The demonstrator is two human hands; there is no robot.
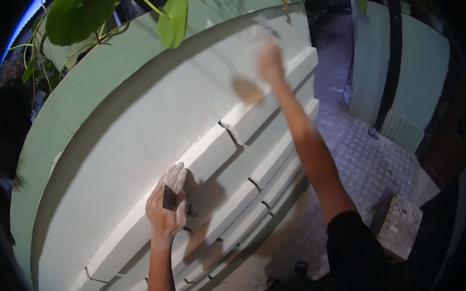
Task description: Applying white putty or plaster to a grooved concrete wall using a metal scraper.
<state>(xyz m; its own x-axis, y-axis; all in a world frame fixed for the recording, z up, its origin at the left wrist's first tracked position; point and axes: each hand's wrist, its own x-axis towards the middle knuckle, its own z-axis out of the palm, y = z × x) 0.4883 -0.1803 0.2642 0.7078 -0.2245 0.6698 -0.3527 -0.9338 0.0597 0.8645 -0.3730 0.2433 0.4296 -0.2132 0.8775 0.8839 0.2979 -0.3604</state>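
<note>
My left hand (165, 204), dusted white, lies with its fingers along a long white raised strip (204, 153) on the wall. Between its thumb and palm it grips a scraper with a dark flat blade (168, 197); a rounded end shows below the thumb. My right hand (270, 58) is raised near the upper right part of the pale wall (138, 123), smeared by motion. Something small and dark blurs at its fingertips, and I cannot make it out. Its shadow falls on the wall to the left. A dark gap parts the strip from another white strip (257, 113) further right.
More white strips (230, 210) run in rows below. A green curved ledge (86, 107) tops the wall, with large leaves (173, 20) hanging over it. A tiled floor (358, 150) lies to the right, with a pale splattered block (401, 226) near my right side.
</note>
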